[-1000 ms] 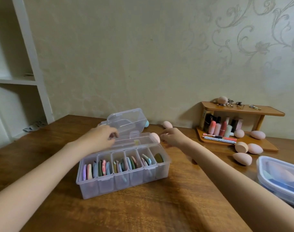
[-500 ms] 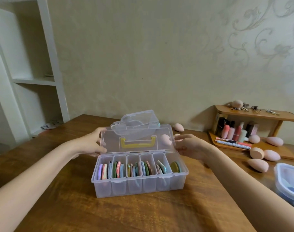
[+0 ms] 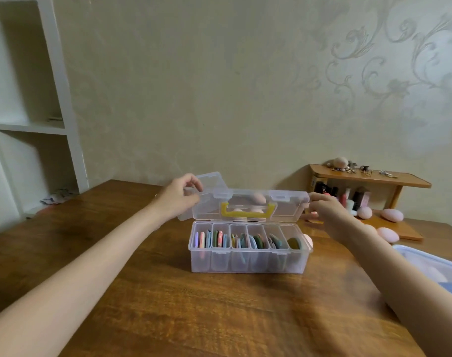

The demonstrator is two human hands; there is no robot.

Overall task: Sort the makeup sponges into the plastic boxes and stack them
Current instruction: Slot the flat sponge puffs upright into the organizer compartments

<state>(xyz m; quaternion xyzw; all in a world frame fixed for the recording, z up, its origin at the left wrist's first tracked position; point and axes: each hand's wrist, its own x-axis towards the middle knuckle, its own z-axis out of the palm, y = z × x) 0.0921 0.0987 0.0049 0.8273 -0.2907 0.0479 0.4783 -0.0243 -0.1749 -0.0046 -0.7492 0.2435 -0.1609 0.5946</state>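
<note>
A clear plastic box (image 3: 248, 264) with several compartments stands mid-table, holding flat coloured sponges (image 3: 245, 240). Its lid (image 3: 286, 210), with a yellow handle (image 3: 248, 211), stands upright at the back. My left hand (image 3: 177, 199) grips the lid's left end and my right hand (image 3: 325, 210) grips its right end. Behind the lid lies a second clear box (image 3: 212, 181). Pink egg-shaped sponges show through the lid (image 3: 259, 198), beside the box (image 3: 308, 239) and at the right (image 3: 388, 234).
A wooden cosmetics rack (image 3: 369, 176) with bottles and more pink sponges (image 3: 392, 215) stands at the back right. A blue-rimmed plastic container (image 3: 430, 264) sits at the right edge. White shelving (image 3: 60, 104) rises at the left. The wall runs close behind the table.
The lid has swung up from lying low to standing upright, with both hands moved out to its two ends. The view shifted so the box sits further right.
</note>
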